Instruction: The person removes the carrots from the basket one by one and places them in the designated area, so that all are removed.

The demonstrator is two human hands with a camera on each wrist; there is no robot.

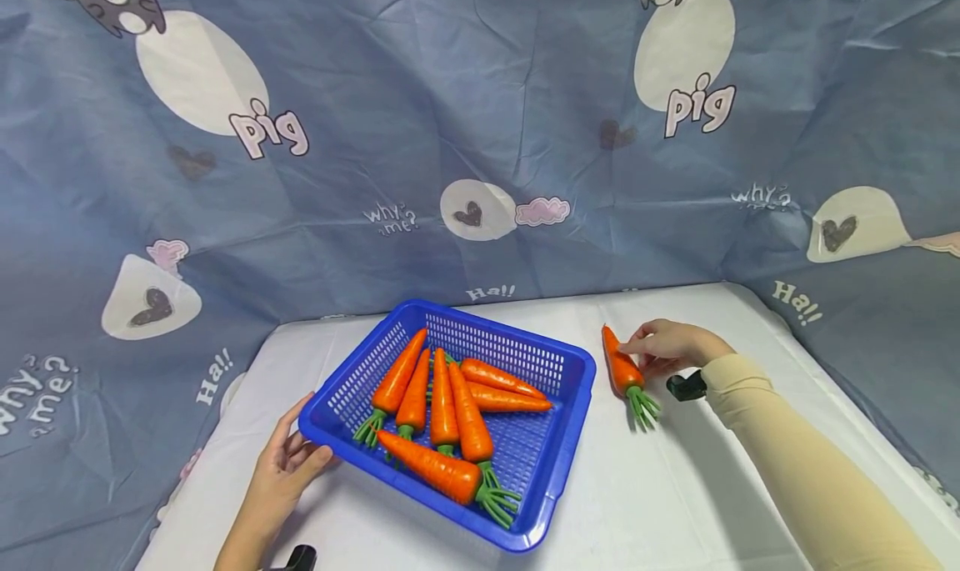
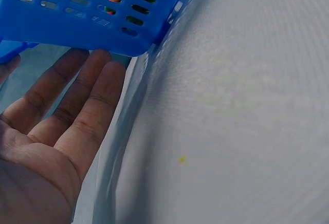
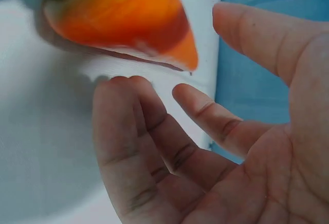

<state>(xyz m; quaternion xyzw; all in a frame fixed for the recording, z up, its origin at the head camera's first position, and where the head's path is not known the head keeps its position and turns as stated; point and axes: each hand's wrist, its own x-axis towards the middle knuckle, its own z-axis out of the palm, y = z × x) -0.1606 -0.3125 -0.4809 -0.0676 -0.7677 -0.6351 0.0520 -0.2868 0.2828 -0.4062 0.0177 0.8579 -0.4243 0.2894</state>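
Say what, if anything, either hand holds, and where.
Right hand: nothing, open beside a carrot. Left hand: at the left corner of the blue basket; whether it grips cannot be told.

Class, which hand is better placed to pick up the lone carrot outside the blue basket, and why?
Right, I'd judge: the right hand reaches beside that carrot, fingers spread. The left hand is at the opposite side of the basket, which lies between.
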